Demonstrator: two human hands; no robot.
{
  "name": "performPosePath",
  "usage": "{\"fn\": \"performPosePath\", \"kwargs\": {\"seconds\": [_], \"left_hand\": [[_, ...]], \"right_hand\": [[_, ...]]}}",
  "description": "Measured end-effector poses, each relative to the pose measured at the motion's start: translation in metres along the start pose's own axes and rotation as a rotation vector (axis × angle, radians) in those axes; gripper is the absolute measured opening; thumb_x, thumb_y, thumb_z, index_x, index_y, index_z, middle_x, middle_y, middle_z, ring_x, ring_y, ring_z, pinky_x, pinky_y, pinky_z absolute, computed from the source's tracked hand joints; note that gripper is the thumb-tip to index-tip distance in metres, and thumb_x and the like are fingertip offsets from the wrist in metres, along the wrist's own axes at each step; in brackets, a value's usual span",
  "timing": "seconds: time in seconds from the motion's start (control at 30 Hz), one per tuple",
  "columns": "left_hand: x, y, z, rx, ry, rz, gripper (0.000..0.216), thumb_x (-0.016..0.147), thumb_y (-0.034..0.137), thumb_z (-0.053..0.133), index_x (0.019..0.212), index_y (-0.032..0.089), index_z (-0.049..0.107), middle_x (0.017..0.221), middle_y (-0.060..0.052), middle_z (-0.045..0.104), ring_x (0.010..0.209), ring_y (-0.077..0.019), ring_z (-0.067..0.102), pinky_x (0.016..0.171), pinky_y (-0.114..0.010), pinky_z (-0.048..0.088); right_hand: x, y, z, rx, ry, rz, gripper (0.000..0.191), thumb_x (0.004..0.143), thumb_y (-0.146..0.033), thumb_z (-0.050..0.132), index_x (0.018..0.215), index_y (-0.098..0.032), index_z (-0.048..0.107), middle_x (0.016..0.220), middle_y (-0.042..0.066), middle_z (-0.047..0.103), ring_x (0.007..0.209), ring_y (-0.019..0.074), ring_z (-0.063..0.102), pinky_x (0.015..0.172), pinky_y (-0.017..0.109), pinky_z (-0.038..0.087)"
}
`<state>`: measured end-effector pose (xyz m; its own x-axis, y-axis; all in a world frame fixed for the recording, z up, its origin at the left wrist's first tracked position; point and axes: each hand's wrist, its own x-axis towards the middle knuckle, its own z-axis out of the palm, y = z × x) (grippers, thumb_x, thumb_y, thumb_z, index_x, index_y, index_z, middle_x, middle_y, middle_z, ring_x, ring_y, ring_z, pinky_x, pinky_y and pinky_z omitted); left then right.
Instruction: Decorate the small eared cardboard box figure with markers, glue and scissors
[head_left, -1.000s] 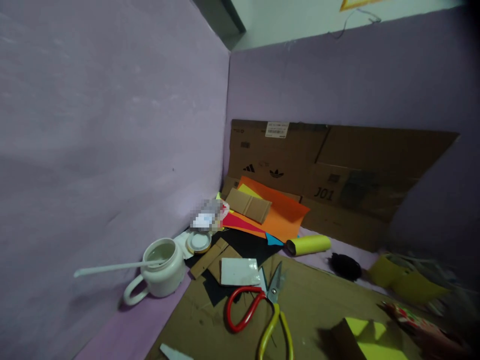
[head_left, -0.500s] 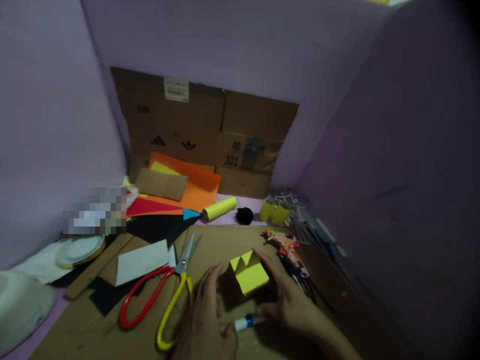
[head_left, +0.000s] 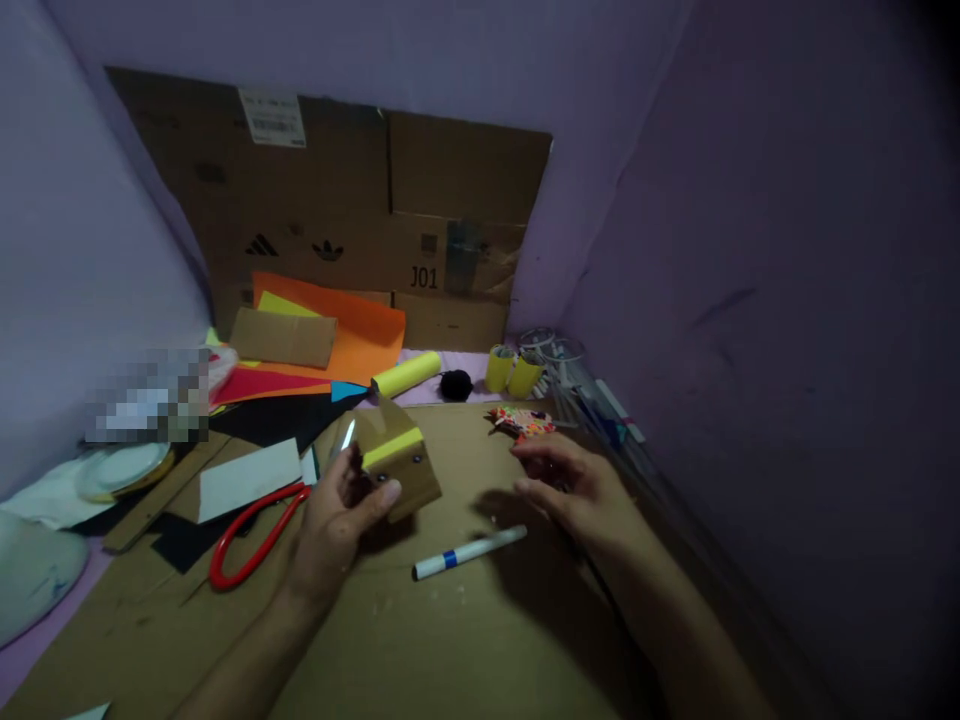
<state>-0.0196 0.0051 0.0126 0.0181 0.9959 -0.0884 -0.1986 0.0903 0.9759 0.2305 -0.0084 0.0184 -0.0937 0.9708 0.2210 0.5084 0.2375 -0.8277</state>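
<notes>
My left hand (head_left: 341, 515) grips a small cardboard box (head_left: 409, 478) by its near left side, thumb across its front. The box is brown outside with two dark dots, and a strip of yellow shows along its top edge. To the right, my right hand (head_left: 577, 490) hovers with fingers apart and curved, holding nothing. Between the hands a white marker (head_left: 470, 552) with a blue band lies on the cardboard sheet (head_left: 420, 640). Red-handled scissors (head_left: 259, 540) lie left of my left hand, their other handle hidden behind it.
Behind lie a yellow paper roll (head_left: 407, 374), a black yarn ball (head_left: 455, 385) and yellow cups (head_left: 523, 375). A colourful patterned item (head_left: 523, 422) sits beyond my right hand. Orange paper (head_left: 375, 338) and a white card (head_left: 251, 480) are at left. A large cardboard panel (head_left: 337, 190) leans on the wall.
My left hand has taken the box up and tilted it, bringing its brown dotted side into view. My right hand has come away from it to the right. The view has shifted.
</notes>
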Motion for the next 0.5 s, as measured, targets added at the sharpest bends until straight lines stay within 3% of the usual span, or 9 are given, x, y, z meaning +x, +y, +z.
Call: {"fn": "performPosePath", "kwargs": {"seconds": [0.07,0.13,0.2,0.3,0.4,0.5], "left_hand": [[-0.001,0.000,-0.001,0.012,0.084,0.002,0.070,0.061,0.038,0.081,0.123,0.019,0.053,0.096,-0.003,0.070,0.078,-0.0209,0.067,0.057,-0.023,0.052],[-0.004,-0.003,0.003,0.037,0.110,-0.002,0.069,0.062,0.040,0.080,0.123,0.019,0.054,0.092,-0.003,0.070,0.076,-0.0208,0.067,0.055,-0.022,0.052],[-0.008,-0.007,0.009,0.055,0.092,-0.004,0.069,0.062,0.041,0.080,0.122,0.020,0.054,0.102,-0.005,0.070,0.093,-0.0253,0.067,0.069,-0.026,0.056],[-0.014,-0.013,0.017,0.111,0.063,-0.008,0.078,0.058,0.045,0.082,0.125,0.022,0.052,0.117,-0.005,0.067,0.110,-0.0292,0.061,0.085,-0.029,0.055],[-0.015,-0.016,0.017,0.188,0.060,-0.052,0.089,0.051,0.049,0.083,0.129,0.023,0.048,0.123,-0.005,0.065,0.114,-0.0304,0.059,0.089,-0.029,0.054],[-0.013,-0.017,0.013,0.233,0.068,-0.092,0.099,0.047,0.052,0.084,0.134,0.026,0.044,0.127,-0.005,0.062,0.118,-0.0311,0.057,0.087,-0.028,0.055]], "right_hand": [[-0.010,-0.002,-0.007,-0.080,-0.035,-0.024,0.012,0.082,-0.026,0.063,0.088,-0.018,0.069,0.084,0.007,0.066,0.074,0.0201,0.060,0.067,0.032,0.047],[-0.019,-0.008,0.000,-0.174,-0.156,-0.073,0.010,0.081,-0.020,0.063,0.087,-0.019,0.071,0.086,0.006,0.068,0.075,0.0192,0.062,0.065,0.028,0.046],[-0.026,-0.016,0.016,-0.354,-0.328,-0.135,0.022,0.075,-0.015,0.066,0.095,-0.021,0.072,0.096,0.007,0.070,0.087,0.0227,0.062,0.072,0.030,0.046],[-0.031,-0.025,0.035,-0.528,-0.380,-0.114,0.018,0.075,-0.015,0.062,0.090,-0.016,0.071,0.092,0.011,0.070,0.086,0.0250,0.061,0.068,0.031,0.044],[-0.038,-0.026,0.022,-0.650,-0.326,-0.003,0.015,0.073,-0.019,0.064,0.087,-0.018,0.070,0.091,0.009,0.071,0.085,0.0235,0.062,0.065,0.029,0.043],[-0.053,-0.019,-0.022,-0.766,-0.114,0.239,0.016,0.081,-0.018,0.057,0.092,-0.019,0.069,0.096,0.009,0.071,0.088,0.0232,0.063,0.066,0.028,0.043]]}}
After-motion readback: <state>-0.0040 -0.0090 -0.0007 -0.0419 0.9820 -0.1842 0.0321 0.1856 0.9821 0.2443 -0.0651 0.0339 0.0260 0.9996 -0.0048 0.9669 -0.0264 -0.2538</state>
